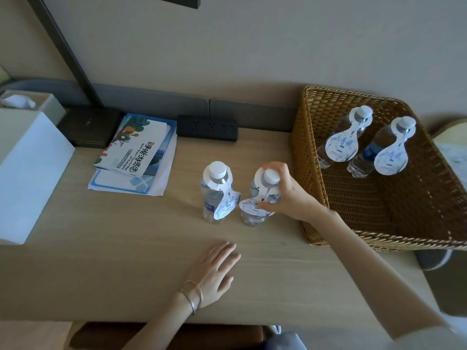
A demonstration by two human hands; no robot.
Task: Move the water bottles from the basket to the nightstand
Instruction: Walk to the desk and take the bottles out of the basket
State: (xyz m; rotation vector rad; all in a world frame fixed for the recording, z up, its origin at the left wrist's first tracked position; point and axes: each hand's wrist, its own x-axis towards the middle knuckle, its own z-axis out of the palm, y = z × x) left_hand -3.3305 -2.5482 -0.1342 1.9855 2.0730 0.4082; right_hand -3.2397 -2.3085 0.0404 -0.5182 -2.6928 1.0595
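Note:
Two clear water bottles with white caps and white paper neck tags stand on the wooden nightstand (126, 248). The left bottle (214, 192) stands free. My right hand (285, 195) grips the right bottle (260, 198) around its neck and shoulder, its base on or just above the wood. My left hand (214, 271) lies flat on the nightstand, fingers apart, holding nothing. At the right, a wicker basket (310, 157) holds two more tagged bottles, one (341, 137) further back and one (376, 150) to its right, both leaning.
Brochures (136, 155) lie at the back left beside a dark box (91, 127) and a black socket strip (207, 127). A white box (27, 173) and a tissue box (30, 103) stand at the far left. A dark lamp pole (68, 51) rises behind.

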